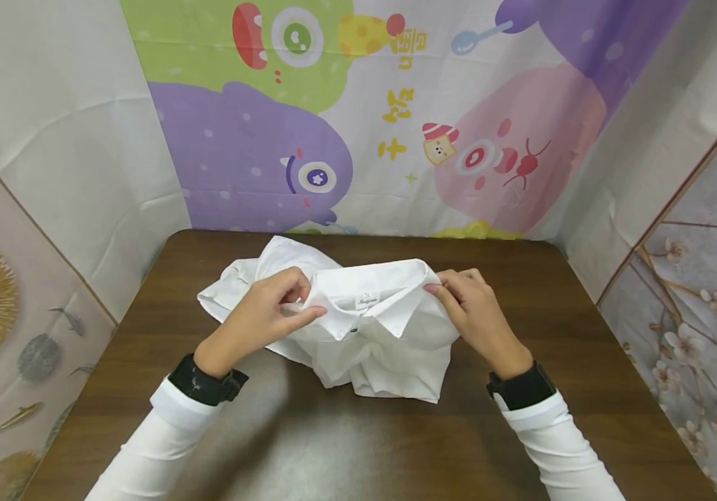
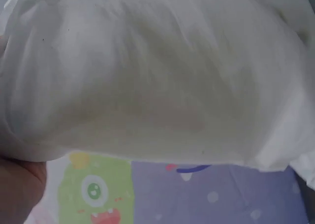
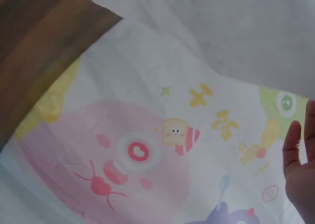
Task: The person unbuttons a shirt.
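Observation:
A white collared shirt [image 1: 390,362] is held up by its collar over the table, bunched, with a label [image 1: 367,300] inside the neck and a dark button below it. My left hand [image 1: 271,306] pinches the collar's left side between thumb and fingers. On the opposite side, my right hand [image 1: 474,306] pinches the collar near the shoulder. Part of the shirt spreads out to the left, behind the left hand. White cloth [image 2: 157,86] fills most of the left wrist view. In the right wrist view, the hand [image 3: 302,170] shows at the right edge, beneath the cloth.
The brown wooden table [image 1: 521,445] has rounded far corners. Behind it hangs a curtain [image 1: 390,195] with cartoon monsters. Patterned cloth panels stand at the left [image 1: 39,299] and right [image 1: 697,292]. Each wrist wears a black strap.

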Motion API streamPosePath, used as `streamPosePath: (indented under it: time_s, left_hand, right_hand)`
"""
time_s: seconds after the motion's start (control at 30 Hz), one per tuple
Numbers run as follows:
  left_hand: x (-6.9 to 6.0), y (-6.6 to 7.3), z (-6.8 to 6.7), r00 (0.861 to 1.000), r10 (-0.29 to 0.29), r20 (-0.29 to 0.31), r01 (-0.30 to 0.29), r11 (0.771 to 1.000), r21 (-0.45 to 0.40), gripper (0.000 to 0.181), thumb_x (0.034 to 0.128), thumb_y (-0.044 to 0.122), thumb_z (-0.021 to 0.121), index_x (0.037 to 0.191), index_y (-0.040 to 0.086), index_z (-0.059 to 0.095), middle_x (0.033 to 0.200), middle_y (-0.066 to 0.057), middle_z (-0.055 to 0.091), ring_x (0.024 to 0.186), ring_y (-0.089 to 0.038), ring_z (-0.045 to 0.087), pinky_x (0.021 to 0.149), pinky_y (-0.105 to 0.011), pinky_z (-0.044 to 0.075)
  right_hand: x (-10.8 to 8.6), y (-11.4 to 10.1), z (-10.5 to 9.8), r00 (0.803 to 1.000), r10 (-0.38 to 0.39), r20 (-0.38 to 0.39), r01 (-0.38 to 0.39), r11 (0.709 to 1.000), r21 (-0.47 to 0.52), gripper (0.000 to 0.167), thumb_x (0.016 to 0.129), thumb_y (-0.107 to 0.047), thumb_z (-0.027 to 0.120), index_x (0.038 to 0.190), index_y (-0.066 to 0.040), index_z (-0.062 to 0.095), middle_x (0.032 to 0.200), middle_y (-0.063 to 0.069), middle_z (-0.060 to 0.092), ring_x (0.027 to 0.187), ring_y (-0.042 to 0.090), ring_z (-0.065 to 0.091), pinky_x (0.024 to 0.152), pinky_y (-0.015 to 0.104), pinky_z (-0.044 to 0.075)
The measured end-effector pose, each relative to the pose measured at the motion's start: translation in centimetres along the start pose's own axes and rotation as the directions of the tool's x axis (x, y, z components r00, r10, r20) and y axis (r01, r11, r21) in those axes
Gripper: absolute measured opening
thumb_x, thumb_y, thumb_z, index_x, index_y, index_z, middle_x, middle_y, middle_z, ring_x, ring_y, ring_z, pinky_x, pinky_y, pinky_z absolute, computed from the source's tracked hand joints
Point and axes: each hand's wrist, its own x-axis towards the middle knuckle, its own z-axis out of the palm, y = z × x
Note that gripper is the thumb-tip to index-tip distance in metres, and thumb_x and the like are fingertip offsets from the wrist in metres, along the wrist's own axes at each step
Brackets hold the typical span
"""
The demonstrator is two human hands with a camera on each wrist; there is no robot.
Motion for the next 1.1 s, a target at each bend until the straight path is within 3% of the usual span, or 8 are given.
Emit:
streamPosePath:
  time_s: [0.17, 0.33, 0.47, 0.6, 0.73, 0.87, 0.93, 1.1]
  left_hand:
    - [-0.2, 0.3, -0.2, 0.993, -0.101, 0.064, 0.093, 0.990, 0.110, 0.041, 0.0769, 0.030, 0.075, 0.100, 0.011, 0.048, 0.084, 0.003, 0.056, 0.064, -0.007, 0.043, 0.059, -0.021, 0.037]
    - [-0.3, 0.6, -0.3, 0.958, -0.237, 0.160, 0.220, 0.968, 0.118, 0.052, 0.0826, 0.038, 0.067, 0.124, 0.009, 0.052, 0.093, -0.003, 0.070, 0.070, -0.010, 0.058, 0.066, -0.027, 0.047]
    - [-0.1, 0.3, 0.1, 0.929, -0.279, 0.244, 0.299, 0.953, -0.047, 0.025, 0.0901, 0.033, 0.059, 0.097, 0.009, 0.061, 0.080, 0.001, 0.065, 0.073, -0.010, 0.055, 0.066, -0.026, 0.044]
    - [0.0, -0.1, 0.5, 0.916, -0.292, 0.277, 0.358, 0.906, -0.228, 0.022, 0.0918, 0.026, 0.058, 0.078, 0.011, 0.049, 0.068, 0.002, 0.047, 0.062, -0.008, 0.042, 0.056, -0.021, 0.033]
    - [0.3, -0.2, 0.6, 0.918, -0.322, 0.232, 0.383, 0.872, -0.304, 0.019, 0.0896, 0.022, 0.061, 0.083, 0.009, 0.050, 0.068, 0.001, 0.046, 0.061, -0.007, 0.043, 0.055, -0.021, 0.033]
    - [0.9, 0.3, 0.3, 0.924, -0.351, 0.152, 0.381, 0.872, -0.306, 0.017, 0.0882, 0.018, 0.063, 0.085, 0.006, 0.051, 0.068, 0.000, 0.049, 0.061, -0.007, 0.048, 0.054, -0.021, 0.035]
    - [1.2, 0.8, 0.2, 0.934, -0.342, 0.101, 0.357, 0.891, -0.280, 0.016, 0.0881, 0.017, 0.063, 0.085, 0.006, 0.052, 0.063, 0.001, 0.046, 0.057, -0.006, 0.044, 0.052, -0.021, 0.033]
    - [1.9, 0.1, 0.5, 0.966, -0.253, -0.056, 0.244, 0.960, -0.139, 0.013, 0.0871, 0.018, 0.065, 0.088, 0.009, 0.055, 0.057, 0.005, 0.032, 0.052, -0.006, 0.029, 0.049, -0.022, 0.026]
  right_hand:
    - [0.0, 0.1, 0.2, 0.997, -0.036, -0.073, 0.041, 0.998, 0.055, 0.013, 0.077, -0.001, 0.070, 0.088, -0.006, 0.065, 0.068, 0.002, 0.065, 0.057, 0.006, 0.048, 0.051, 0.021, 0.038]
    - [0.1, 0.1, 0.4, 0.995, 0.041, -0.089, -0.020, 0.974, 0.227, 0.015, 0.077, 0.004, 0.069, 0.088, -0.006, 0.067, 0.060, 0.002, 0.066, 0.050, -0.003, 0.044, 0.047, 0.016, 0.037]
    - [0.0, 0.0, 0.4, 0.989, 0.132, -0.068, -0.107, 0.951, 0.290, 0.013, 0.080, 0.002, 0.067, 0.090, -0.007, 0.067, 0.053, 0.001, 0.057, 0.050, -0.001, 0.042, 0.045, 0.017, 0.035]
    - [0.0, 0.2, 0.3, 0.984, 0.176, -0.038, -0.157, 0.939, 0.305, 0.012, 0.083, 0.000, 0.064, 0.093, -0.007, 0.066, 0.056, 0.001, 0.057, 0.050, 0.002, 0.045, 0.046, 0.018, 0.038]
    - [-0.1, 0.4, 0.3, 0.985, 0.175, 0.007, -0.170, 0.948, 0.269, 0.011, 0.087, -0.004, 0.062, 0.096, -0.008, 0.065, 0.064, 0.001, 0.060, 0.055, 0.003, 0.048, 0.050, 0.019, 0.041]
    - [-0.2, 0.6, 0.5, 0.982, 0.175, 0.073, -0.187, 0.957, 0.222, 0.009, 0.090, -0.010, 0.059, 0.098, -0.011, 0.063, 0.069, 0.000, 0.060, 0.059, 0.006, 0.049, 0.054, 0.021, 0.042]
    - [-0.3, 0.8, 0.6, 0.979, 0.176, 0.101, -0.193, 0.961, 0.197, 0.009, 0.091, -0.013, 0.058, 0.099, -0.012, 0.062, 0.067, -0.001, 0.058, 0.060, 0.008, 0.048, 0.055, 0.022, 0.041]
    - [-0.2, 1.0, 0.7, 0.966, 0.182, 0.185, -0.197, 0.978, 0.066, 0.013, 0.093, -0.027, 0.055, 0.086, -0.017, 0.059, 0.057, -0.008, 0.042, 0.053, 0.007, 0.042, 0.050, 0.022, 0.035]
